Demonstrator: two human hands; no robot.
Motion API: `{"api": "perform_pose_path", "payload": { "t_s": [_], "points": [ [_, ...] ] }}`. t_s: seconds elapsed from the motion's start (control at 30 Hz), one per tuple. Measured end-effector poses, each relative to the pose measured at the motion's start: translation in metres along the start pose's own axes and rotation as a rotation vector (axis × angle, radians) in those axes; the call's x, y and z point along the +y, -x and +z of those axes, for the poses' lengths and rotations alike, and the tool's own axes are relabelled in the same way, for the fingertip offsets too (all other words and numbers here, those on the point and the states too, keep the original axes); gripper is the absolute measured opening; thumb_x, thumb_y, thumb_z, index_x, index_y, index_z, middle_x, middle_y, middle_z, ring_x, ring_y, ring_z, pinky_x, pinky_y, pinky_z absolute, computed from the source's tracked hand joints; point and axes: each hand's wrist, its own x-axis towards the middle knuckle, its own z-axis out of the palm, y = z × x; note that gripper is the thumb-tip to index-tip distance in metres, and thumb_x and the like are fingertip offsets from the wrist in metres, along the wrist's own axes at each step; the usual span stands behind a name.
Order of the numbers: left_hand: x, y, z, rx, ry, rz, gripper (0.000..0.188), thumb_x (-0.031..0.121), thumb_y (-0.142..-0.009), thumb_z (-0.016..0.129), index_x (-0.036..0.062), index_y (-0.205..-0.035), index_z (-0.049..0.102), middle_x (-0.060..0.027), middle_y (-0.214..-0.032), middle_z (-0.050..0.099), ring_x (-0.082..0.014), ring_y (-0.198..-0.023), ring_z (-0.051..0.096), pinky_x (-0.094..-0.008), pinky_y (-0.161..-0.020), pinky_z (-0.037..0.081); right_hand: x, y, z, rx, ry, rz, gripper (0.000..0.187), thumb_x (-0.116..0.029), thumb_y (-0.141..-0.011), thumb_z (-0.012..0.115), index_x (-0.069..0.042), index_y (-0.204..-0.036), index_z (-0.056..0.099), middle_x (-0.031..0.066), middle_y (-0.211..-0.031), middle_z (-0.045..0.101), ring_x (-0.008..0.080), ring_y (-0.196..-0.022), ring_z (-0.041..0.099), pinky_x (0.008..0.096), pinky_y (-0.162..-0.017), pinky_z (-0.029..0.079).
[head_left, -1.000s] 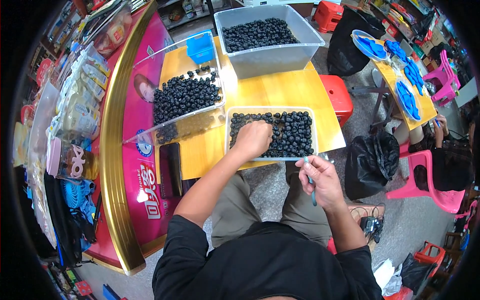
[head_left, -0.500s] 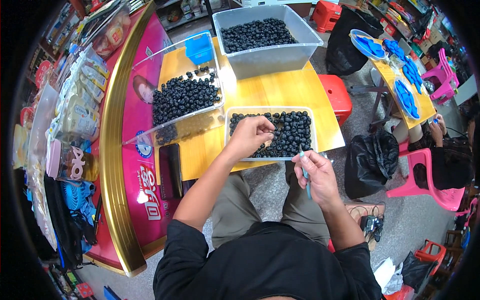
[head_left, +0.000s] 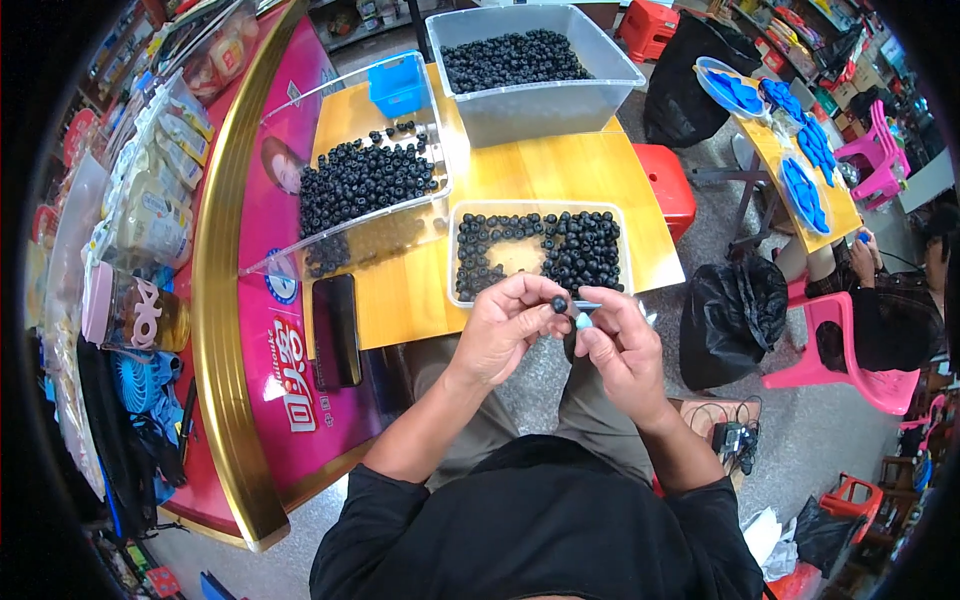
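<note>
Between the fingertips of my left hand [head_left: 511, 333] is pinched one small black round piece [head_left: 560, 303], smooth and ball-like. My right hand [head_left: 627, 352] grips a slim light-blue hand tool [head_left: 583, 321]; its tip points toward the piece, and I cannot make out whether they touch. Both hands are close together, just off the near edge of the table. Right beyond them stands a shallow clear plastic tray [head_left: 627, 250] with many such black pieces, its bare bottom showing at the centre-left.
On the wooden table [head_left: 530, 180] stand a large translucent bin [head_left: 540, 118] of black pieces and a clear box [head_left: 440, 165] holding more, with a blue basket [head_left: 397, 88]. A phone [head_left: 336, 330] lies at left. A red stool [head_left: 667, 190] and black bag [head_left: 733, 325] are right.
My left hand has come out of the tray toward me with a black piece. My right hand has moved slightly left, bringing the tool's tip to it.
</note>
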Motion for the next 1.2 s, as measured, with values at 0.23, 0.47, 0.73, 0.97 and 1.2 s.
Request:
{"api": "perform_pose_path", "payload": {
  "t_s": [0.23, 0.47, 0.73, 0.97, 1.2],
  "points": [
    [0.001, 0.01, 0.004, 0.019, -0.286, 0.189, 0.017, 0.0, -0.089, 0.058, -0.0012, -0.106, 0.057, -0.0054, -0.095, 0.061, -0.01, -0.082, 0.058, -0.0245, -0.076, 0.049, -0.003, 0.004, 0.007, -0.041, 0.003, -0.031, 0.032, 0.0, -0.087, 0.06, 0.0, -0.118, 0.053, 0.0062, -0.095, 0.059, 0.0097, -0.07, 0.054, 0.0239, -0.064, 0.045],
    [0.005, 0.013, 0.01, -0.018, -0.359, 0.276, 0.016, -0.003, -0.089, 0.056, -0.003, -0.105, 0.056, -0.0074, -0.104, 0.055, -0.0108, -0.086, 0.056, -0.0248, -0.077, 0.049, -0.005, 0.005, 0.007, -0.023, -0.025, -0.033, 0.029, 0.003, -0.085, 0.061, 0.001, -0.113, 0.058, 0.0097, -0.103, 0.064, 0.0118, -0.08, 0.061, 0.0249, -0.07, 0.049],
    [0.008, 0.013, 0.004, -0.055, -0.4, 0.315, 0.017, -0.007, -0.088, 0.055, -0.0031, -0.105, 0.057, -0.0094, -0.104, 0.054, -0.0125, -0.089, 0.056, -0.0257, -0.078, 0.05, -0.011, -0.001, 0.001, -0.079, 0.025, -0.029, 0.027, 0.002, -0.086, 0.059, 0.0, -0.113, 0.061, 0.0097, -0.1, 0.066, 0.0098, -0.078, 0.06, 0.023, -0.069, 0.048],
    [0.005, 0.015, 0.0, 0.046, -0.331, 0.267, 0.014, -0.006, -0.086, 0.058, -0.0037, -0.1, 0.059, -0.0125, -0.103, 0.058, -0.0142, -0.084, 0.06, -0.0252, -0.074, 0.05, -0.008, -0.005, 0.001, -0.118, -0.212, 0.174, 0.024, -0.001, -0.089, 0.057, 0.001, -0.113, 0.059, 0.0033, -0.09, 0.063, 0.0051, -0.071, 0.054, 0.0201, -0.062, 0.044],
    [0.001, 0.015, 0.002, 0.015, -0.386, 0.266, 0.015, -0.004, -0.088, 0.058, -0.0034, -0.103, 0.057, -0.0094, -0.106, 0.057, -0.0119, -0.089, 0.059, -0.0252, -0.078, 0.052, -0.006, -0.02, 0.014, -0.002, -0.31, 0.271, 0.015, -0.007, -0.084, 0.068, -0.001, -0.093, 0.057, 0.0027, -0.082, 0.063, 0.0053, -0.072, 0.058, 0.0187, -0.061, 0.045]
  ]
}}
